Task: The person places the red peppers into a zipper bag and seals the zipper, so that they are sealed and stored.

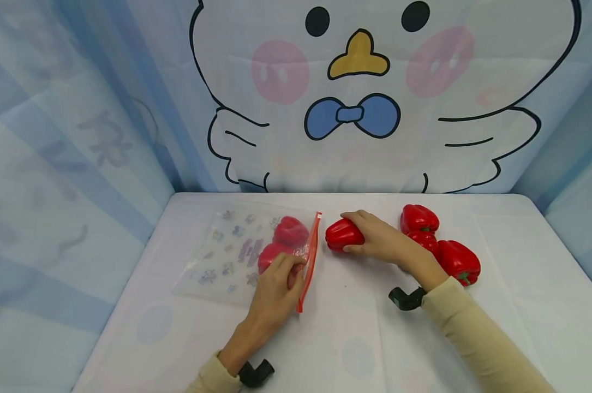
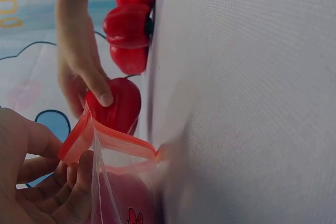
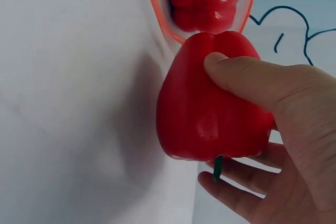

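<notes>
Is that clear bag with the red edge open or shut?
Open: the bag gapes at its red rim in both wrist views, the left hand holding it.

White tabletop (image 1: pixel 345 333): bright and evenly lit in the head view under soft light from out of frame, grayer and dimmer from the left wrist
Red bell pepper (image 3: pixel 210 114): glossy skin catches small pale highlights as a broad, soft-edged shadow spreads across the tabletop in the right wrist view
Clear zipper bag (image 1: pixel 232 254): plastic shows thin streaks of glare, its lower part hazy from the left wrist
Cartoon backdrop (image 1: pixel 354 158): black outlines read crisp in the head view
</notes>
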Demonstrator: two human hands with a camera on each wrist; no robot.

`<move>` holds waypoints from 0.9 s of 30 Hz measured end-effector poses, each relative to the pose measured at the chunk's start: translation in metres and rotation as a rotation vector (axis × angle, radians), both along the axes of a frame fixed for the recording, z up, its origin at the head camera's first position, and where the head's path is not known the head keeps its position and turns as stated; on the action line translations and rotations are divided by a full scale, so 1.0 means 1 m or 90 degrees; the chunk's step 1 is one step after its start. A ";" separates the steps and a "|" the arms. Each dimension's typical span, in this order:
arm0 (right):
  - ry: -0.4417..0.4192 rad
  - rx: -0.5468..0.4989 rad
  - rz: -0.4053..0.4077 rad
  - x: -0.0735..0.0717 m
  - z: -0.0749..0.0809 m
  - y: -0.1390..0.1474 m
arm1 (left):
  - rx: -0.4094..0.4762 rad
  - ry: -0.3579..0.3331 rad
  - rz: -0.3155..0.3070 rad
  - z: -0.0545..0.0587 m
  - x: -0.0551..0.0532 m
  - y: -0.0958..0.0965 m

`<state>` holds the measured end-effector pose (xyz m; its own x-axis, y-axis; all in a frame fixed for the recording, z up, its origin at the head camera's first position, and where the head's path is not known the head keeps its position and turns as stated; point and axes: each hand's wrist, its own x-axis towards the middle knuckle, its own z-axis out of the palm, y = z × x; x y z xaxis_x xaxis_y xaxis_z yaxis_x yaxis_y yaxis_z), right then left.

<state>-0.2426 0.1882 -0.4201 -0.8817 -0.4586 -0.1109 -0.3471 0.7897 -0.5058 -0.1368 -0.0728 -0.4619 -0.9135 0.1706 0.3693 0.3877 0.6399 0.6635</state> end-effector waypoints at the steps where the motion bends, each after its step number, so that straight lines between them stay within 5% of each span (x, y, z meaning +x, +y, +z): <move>1: 0.004 -0.006 -0.003 0.002 -0.002 -0.002 | 0.000 0.000 0.000 0.000 0.000 0.000; 27: 0.046 -0.127 -0.109 0.031 -0.040 -0.046 | -0.009 0.006 0.002 -0.001 0.000 0.002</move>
